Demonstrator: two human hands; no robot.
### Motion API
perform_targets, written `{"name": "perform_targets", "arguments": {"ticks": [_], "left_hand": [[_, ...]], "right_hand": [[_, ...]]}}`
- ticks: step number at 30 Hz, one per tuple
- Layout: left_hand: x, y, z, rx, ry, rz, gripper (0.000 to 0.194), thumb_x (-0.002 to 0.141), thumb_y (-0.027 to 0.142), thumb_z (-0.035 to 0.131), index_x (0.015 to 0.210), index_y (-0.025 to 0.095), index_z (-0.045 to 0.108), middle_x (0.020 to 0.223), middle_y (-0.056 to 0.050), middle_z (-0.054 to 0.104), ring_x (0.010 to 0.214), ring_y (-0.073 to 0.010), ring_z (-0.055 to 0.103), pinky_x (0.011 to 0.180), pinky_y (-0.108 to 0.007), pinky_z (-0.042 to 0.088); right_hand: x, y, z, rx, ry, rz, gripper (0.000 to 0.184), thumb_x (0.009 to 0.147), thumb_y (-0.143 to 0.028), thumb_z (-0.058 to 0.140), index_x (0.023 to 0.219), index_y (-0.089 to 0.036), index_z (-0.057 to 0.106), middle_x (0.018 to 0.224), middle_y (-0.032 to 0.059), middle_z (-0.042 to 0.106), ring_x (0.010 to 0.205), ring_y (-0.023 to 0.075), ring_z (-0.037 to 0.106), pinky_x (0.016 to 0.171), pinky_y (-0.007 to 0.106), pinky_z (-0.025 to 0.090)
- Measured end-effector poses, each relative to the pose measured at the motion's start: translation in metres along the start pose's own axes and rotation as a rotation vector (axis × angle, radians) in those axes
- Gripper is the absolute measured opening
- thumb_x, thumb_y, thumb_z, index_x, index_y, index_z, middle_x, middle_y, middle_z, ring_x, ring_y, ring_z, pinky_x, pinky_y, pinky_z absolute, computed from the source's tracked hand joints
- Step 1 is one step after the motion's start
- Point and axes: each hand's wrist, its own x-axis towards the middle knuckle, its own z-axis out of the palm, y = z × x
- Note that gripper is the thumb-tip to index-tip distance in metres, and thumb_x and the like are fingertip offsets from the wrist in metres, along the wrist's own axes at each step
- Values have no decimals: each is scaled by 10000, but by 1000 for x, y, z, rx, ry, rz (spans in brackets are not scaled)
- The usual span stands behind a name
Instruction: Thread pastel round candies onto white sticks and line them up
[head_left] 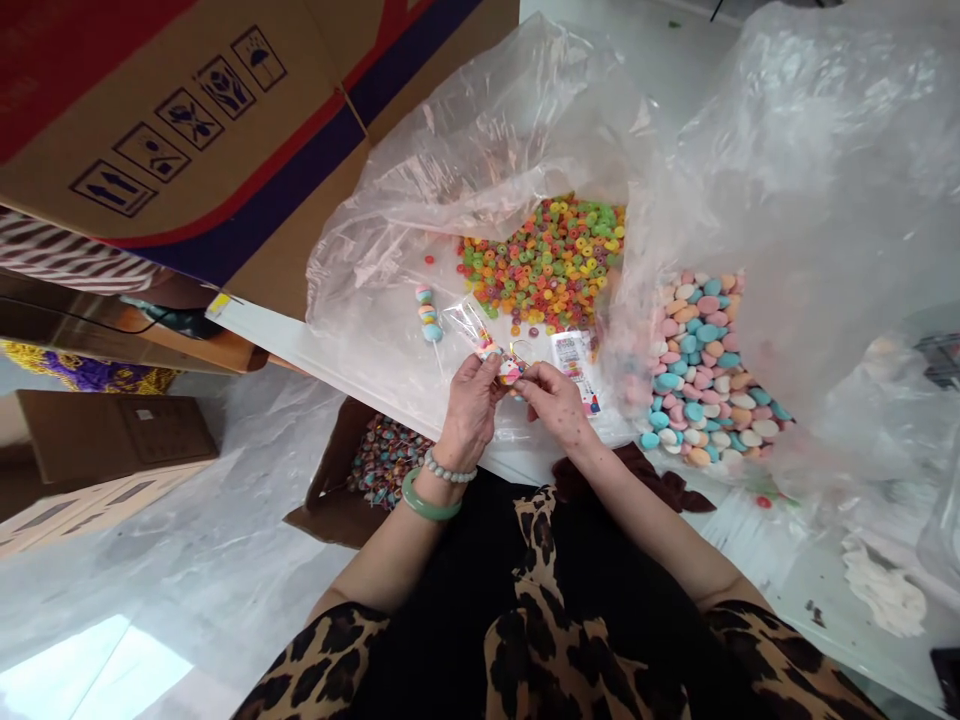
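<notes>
Between my two hands is a candy skewer in a clear wrapper (470,320), with a colourful printed part near my fingers. My left hand (472,400) pinches it from the left, a beaded bracelet and a green bangle on the wrist. My right hand (553,400) pinches the near end, beside what looks like a thin gold tie (519,348). To the left an unwrapped candy skewer (428,315) lies with its white stick towards me. Just right of my hands are printed clear wrappers (576,370), lying flat.
Ring candies (555,260) are heaped in a plastic bag behind my hands. Pastel oval candies (705,370) lie in plastic at right. A large carton (225,130) stands back left. Below the table edge, an open box (330,480) holds many wrapped candies.
</notes>
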Motion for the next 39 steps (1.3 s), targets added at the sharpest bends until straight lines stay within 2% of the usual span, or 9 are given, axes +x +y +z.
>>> {"name": "perform_targets", "arguments": {"ticks": [5, 11, 16, 21, 26, 28, 32, 36, 39], "left_hand": [[-2, -2, 2, 34, -20, 28, 278, 715, 366, 754, 852, 157, 630, 799, -7, 661, 680, -92, 599, 651, -218, 479], [2, -7, 0, 2, -18, -33, 298, 725, 406, 742, 844, 158, 627, 799, -17, 658, 679, -98, 589, 634, -219, 463], [-5, -14, 5, 63, -55, 20, 277, 722, 367, 751, 855, 149, 642, 782, 5, 641, 670, -76, 555, 657, -209, 448], [-8, -20, 11, 65, -64, 36, 225, 693, 285, 774, 784, 146, 621, 756, 21, 637, 723, -78, 576, 732, -214, 463], [7, -4, 0, -46, -62, -119, 221, 690, 233, 774, 825, 143, 624, 803, -12, 672, 725, -117, 643, 717, -256, 509], [13, 4, -6, -101, -45, -138, 196, 718, 217, 756, 842, 146, 621, 810, -22, 677, 770, -153, 679, 748, -286, 530], [19, 11, -11, -169, -80, -147, 120, 763, 181, 719, 819, 141, 621, 815, -40, 688, 873, -187, 701, 830, -298, 541], [15, 4, -9, -197, -71, -150, 107, 773, 193, 715, 815, 131, 638, 856, -49, 704, 864, -170, 702, 821, -279, 546], [10, -1, -8, -197, -69, -110, 142, 752, 217, 737, 813, 128, 643, 887, -52, 713, 869, -162, 701, 853, -281, 539]], "right_hand": [[1, 0, 0, 127, -2, 30, 219, 751, -413, 619, 676, -223, 542, 594, -48, 573, 397, 92, 427, 396, 243, 341], [2, 1, -2, 183, -4, 51, 265, 703, -444, 668, 657, -222, 533, 532, -67, 493, 390, 87, 397, 381, 238, 321], [6, 4, -1, 60, 76, 61, 296, 717, -446, 634, 584, -220, 496, 479, -65, 466, 417, 98, 388, 424, 253, 296], [8, 2, -1, -179, 222, -52, 289, 751, -365, 587, 546, -212, 453, 537, -47, 497, 554, 118, 448, 535, 258, 321], [0, 1, -16, 97, 5, -10, 220, 756, -436, 607, 799, -225, 565, 641, -53, 556, 479, 109, 465, 484, 257, 366], [-5, 3, -23, 104, -53, 8, 208, 724, -406, 642, 810, -226, 583, 617, -61, 532, 461, 107, 461, 471, 255, 371], [-13, 6, -26, 72, -61, 39, 146, 727, -339, 607, 665, -209, 586, 519, -59, 458, 449, 93, 390, 452, 243, 308], [-13, 3, -14, 328, -100, 130, 160, 695, -357, 624, 679, -205, 576, 516, -62, 437, 446, 83, 339, 433, 233, 237], [-10, -1, -6, 430, -66, 138, 179, 659, -361, 642, 666, -204, 557, 514, -63, 419, 452, 81, 317, 433, 230, 215]]}}
